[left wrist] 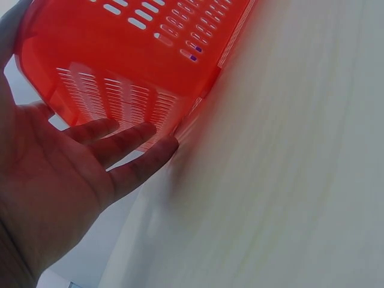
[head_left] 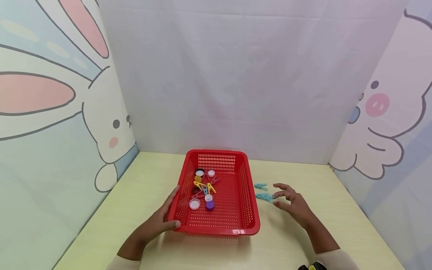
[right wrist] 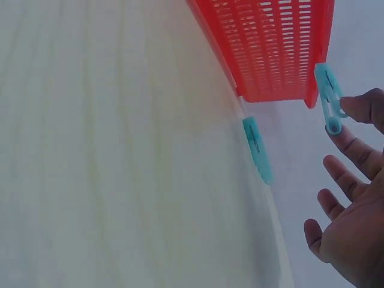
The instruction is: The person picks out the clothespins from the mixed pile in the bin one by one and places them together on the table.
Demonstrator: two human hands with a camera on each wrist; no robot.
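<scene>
A red plastic basket (head_left: 229, 231) stands on the table, holding bottle caps and clothespins. My left hand (head_left: 156, 224) rests against its near left corner, thumb at the front rim. The left wrist view shows that hand's fingers (left wrist: 144, 165) extended and spread along the basket's outer wall. My right hand (head_left: 294, 205) is just right of the basket. In the right wrist view, its thumb and index finger pinch a light blue clothespin (right wrist: 327, 99), the other fingers spread. Another light blue clothespin (head_left: 261, 186) lies on the table beside the basket.
Inside the basket are a purple cap (head_left: 210, 205), a pale pink cap (head_left: 194, 204), yellow clothespins (head_left: 211, 188) and several other small pieces, mostly on the left. A light wooden tabletop (head_left: 324, 198) surrounds it. Behind hangs a pale cloth wall (head_left: 233, 82).
</scene>
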